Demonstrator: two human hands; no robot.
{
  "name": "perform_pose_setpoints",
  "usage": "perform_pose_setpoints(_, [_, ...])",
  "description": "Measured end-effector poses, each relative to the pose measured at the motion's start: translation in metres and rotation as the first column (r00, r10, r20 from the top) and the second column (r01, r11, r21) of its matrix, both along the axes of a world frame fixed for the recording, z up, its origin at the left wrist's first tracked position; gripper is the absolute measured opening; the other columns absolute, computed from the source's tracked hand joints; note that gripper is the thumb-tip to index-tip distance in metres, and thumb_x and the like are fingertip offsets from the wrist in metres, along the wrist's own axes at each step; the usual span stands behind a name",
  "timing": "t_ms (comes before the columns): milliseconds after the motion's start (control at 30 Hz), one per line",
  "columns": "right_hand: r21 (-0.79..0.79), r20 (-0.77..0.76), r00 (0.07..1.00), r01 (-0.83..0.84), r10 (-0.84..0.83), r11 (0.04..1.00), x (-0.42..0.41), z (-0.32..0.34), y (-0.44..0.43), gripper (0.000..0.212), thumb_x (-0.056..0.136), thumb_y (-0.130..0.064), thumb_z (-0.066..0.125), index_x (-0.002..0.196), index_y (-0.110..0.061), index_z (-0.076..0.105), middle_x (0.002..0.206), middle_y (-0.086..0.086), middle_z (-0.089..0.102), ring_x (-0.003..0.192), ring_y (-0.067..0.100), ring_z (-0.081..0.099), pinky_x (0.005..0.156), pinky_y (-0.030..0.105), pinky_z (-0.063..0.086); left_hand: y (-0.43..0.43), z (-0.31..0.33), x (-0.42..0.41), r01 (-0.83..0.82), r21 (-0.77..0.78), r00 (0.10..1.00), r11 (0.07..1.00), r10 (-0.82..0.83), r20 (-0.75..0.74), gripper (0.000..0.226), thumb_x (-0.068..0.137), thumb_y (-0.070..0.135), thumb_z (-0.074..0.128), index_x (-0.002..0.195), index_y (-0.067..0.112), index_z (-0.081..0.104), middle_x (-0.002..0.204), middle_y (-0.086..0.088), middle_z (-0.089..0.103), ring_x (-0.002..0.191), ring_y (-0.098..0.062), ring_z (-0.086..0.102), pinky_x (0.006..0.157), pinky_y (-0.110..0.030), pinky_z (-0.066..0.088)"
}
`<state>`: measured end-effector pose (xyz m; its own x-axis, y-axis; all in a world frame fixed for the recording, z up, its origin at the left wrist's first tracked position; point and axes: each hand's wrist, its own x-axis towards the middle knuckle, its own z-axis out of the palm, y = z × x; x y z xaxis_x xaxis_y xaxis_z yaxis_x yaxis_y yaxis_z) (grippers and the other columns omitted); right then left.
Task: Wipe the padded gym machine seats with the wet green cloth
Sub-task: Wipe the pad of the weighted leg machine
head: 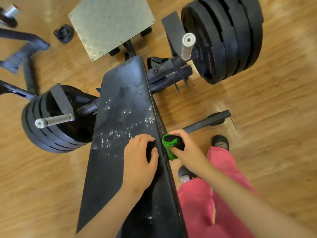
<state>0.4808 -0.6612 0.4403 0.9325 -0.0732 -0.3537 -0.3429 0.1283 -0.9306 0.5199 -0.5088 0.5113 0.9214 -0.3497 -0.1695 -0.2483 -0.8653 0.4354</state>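
Cloth, green, sits bunched in the right hand, fingers clenched round it, against the right edge of the pad; most of it is hidden. Left hand rests on the pad, fingers loose. Droplets speckle the pad; its near end is cut off.

Your right hand covers most of the green cloth; below your left hand, the padded seat runs off the bottom edge.
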Motion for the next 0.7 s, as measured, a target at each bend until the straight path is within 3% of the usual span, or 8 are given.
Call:
perform_pose_setpoints(100, [-0.03,0.027,0.999,0.023,-0.022,0.999,0.034,-0.02,0.001,0.043,0.085,0.002,0.064,0.099,-0.037,0.053,0.102,-0.016,0.061,0.1,0.001,0.058,0.087,0.018,0.045,0.0,0.0,0.0,-0.014,-0.005,1.0,1.0,0.014,-0.011,0.026,0.087,0.035,0.043,0.109,0.029,0.055,0.11,0.021,0.051,0.11,0.006,0.041,0.098,-0.011,0.024])
perform_pose_setpoints(267, [-0.07,0.062,0.998,-0.003,0.007,0.998,0.08,-0.034,-0.007,0.029,0.087,-0.001,0.064,0.106,-0.022,0.057,0.1,-0.016,0.061,0.094,-0.009,0.056,0.078,0.009,0.044,0.0,0.001,0.001,-0.022,-0.008,0.999,1.0,0.021,-0.035,0.03,0.086,0.036,0.043,0.11,0.025,0.057,0.113,0.019,0.053,0.111,0.001,0.044,0.099,-0.012,0.023])
perform_pose_setpoints(433, [-0.032,0.09,0.996,0.003,0.0,0.999,0.054,-0.028,-0.004,0.035,0.085,0.001,0.066,0.104,-0.028,0.057,0.102,-0.016,0.063,0.1,-0.002,0.059,0.085,0.013,0.043,0.001,0.001,0.002,-0.027,-0.004,0.998,1.0,0.026,-0.058,0.028,0.087,0.033,0.046,0.111,0.024,0.058,0.115,0.018,0.052,0.114,-0.001,0.045,0.101,-0.021,0.029])
perform_pose_setpoints(600, [0.056,0.071,0.997,-0.028,0.024,0.998,0.014,-0.009,-0.003,0.033,0.085,0.004,0.065,0.108,-0.021,0.061,0.104,-0.009,0.066,0.103,0.004,0.061,0.089,0.017,0.045,0.0,0.003,0.003,-0.029,0.008,0.997,1.0,0.029,-0.075,0.027,0.088,0.032,0.047,0.111,0.022,0.059,0.116,0.017,0.053,0.116,0.001,0.043,0.103,-0.018,0.025])
perform_pose_setpoints(700, [0.088,0.075,0.996,-0.06,0.054,0.994,0.016,-0.006,-0.008,0.039,0.084,0.008,0.063,0.105,-0.025,0.061,0.102,-0.011,0.066,0.102,0.003,0.062,0.089,0.016,0.046,0.0,0.003,0.004,-0.017,0.02,0.996,1.0,0.019,-0.082,0.028,0.089,0.032,0.048,0.111,0.022,0.06,0.117,0.016,0.054,0.116,-0.003,0.046,0.104,-0.019,0.026])
